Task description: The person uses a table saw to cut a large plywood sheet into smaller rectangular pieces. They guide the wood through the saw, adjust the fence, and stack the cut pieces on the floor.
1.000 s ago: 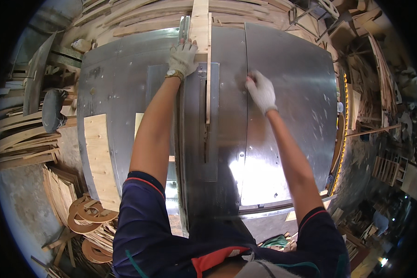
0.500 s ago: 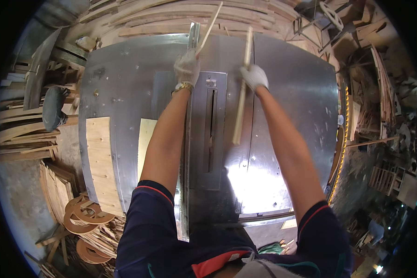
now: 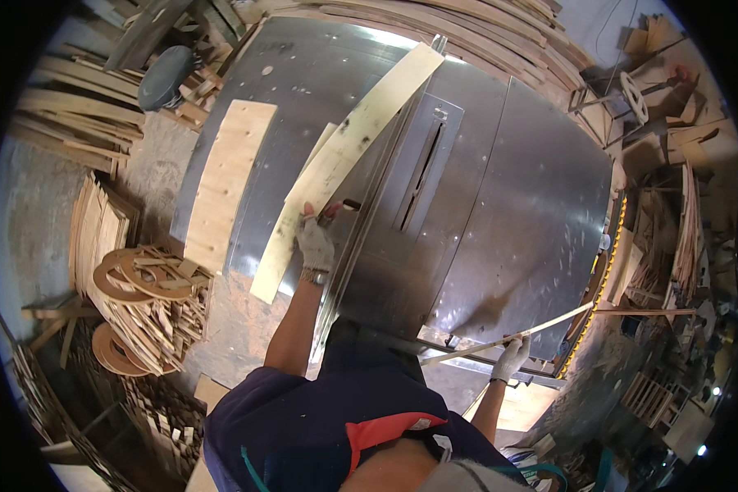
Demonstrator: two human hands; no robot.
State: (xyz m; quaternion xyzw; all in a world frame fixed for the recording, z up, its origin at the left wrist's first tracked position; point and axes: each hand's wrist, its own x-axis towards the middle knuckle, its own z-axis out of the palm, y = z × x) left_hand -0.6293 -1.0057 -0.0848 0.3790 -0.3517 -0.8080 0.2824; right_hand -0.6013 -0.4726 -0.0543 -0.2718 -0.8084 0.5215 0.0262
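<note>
Evidently right fingers (image 3: pixel 525 339) grasp a thin strip (image 3: pixel 558 318), left fingers (image 3: pixel 309 211) at pale board (image 3: pixel 348 152), grip unclear.

Left side: brown curved wood pieces (image 3: pixel 107 276) lie atop piled offcuts (image 3: pixel 168 318); dark rounded seat (image 3: pixel 166 79) sits near stacked planks (image 3: pixel 82 108). Lower right: slatted wooden rack (image 3: pixel 650 394).

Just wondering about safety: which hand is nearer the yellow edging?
Right. The right hand sits left of the yellow edging; the left hand is much farther left.

Grey floor (image 3: pixel 162 160) beside stacked timber (image 3: pixel 78 108)
</note>
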